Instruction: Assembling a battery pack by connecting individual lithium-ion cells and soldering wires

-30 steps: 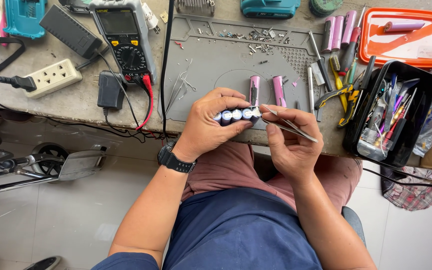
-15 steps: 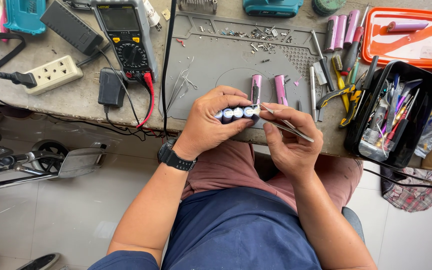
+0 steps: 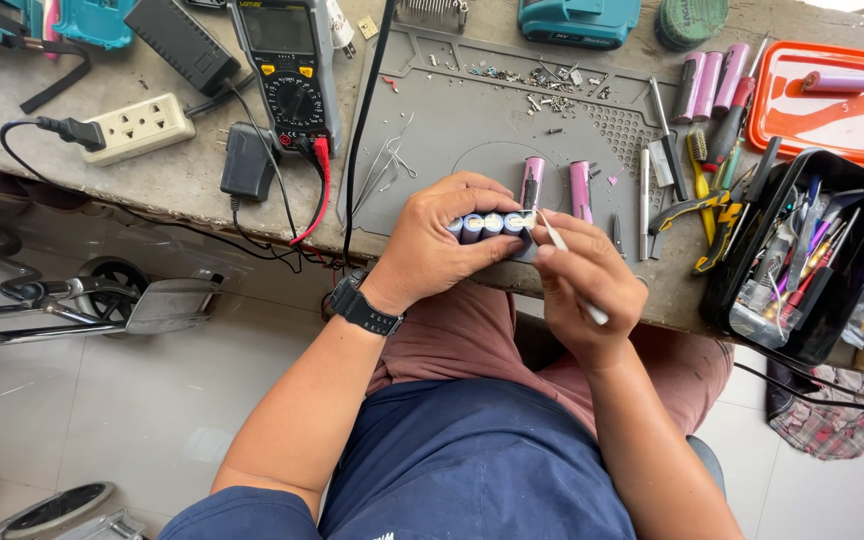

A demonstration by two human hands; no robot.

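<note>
My left hand grips a row of several blue cylindrical battery cells joined side by side, their white ends facing up. My right hand holds a thin metal tool like tweezers, its tip touching the rightmost cell end. Both hands hover at the near edge of the grey work mat. Two loose pink cells lie on the mat just beyond the hands. A black watch sits on my left wrist.
A multimeter with red and black leads, a power strip and a black adapter lie at left. Pliers, screwdrivers and more pink cells lie at right, beside a black tool bin and orange tray.
The right hand has rotated and drawn in, so the metal tool now points up at the rightmost cell end instead of lying sideways. The left hand keeps hold of the cell row.
</note>
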